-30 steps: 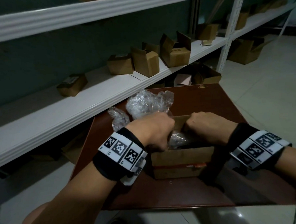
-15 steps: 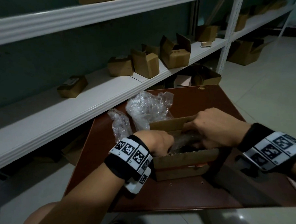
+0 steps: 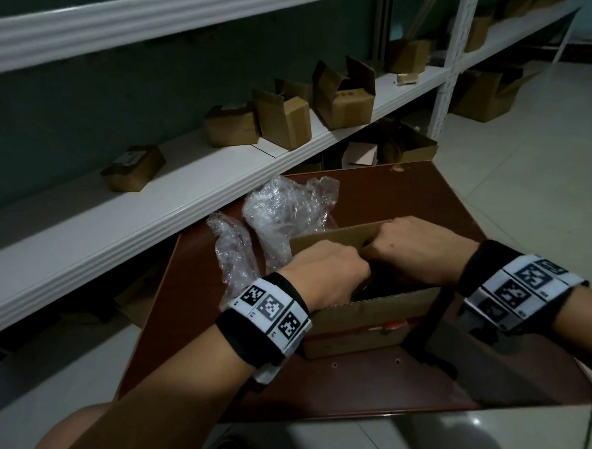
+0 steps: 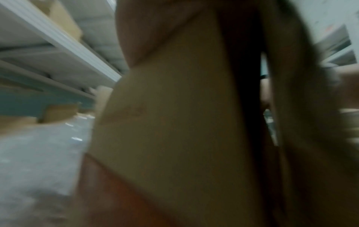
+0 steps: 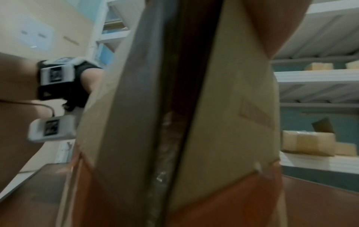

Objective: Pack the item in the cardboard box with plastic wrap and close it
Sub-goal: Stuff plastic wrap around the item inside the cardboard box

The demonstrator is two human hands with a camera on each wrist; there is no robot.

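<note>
Reaching into cardboard box (image 3: 368,318): left hand (image 3: 328,274), right hand (image 3: 422,248); contents hidden.

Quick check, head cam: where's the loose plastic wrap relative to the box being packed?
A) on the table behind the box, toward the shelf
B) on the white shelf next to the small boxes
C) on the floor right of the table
A: the crumpled plastic wrap lies on the brown table just beyond the cardboard box, on its shelf side.

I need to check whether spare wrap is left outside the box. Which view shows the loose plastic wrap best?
The head view: two crumpled pieces of plastic wrap lie on the table behind the cardboard box. The left wrist shows a blur; the right wrist shows none.
</note>
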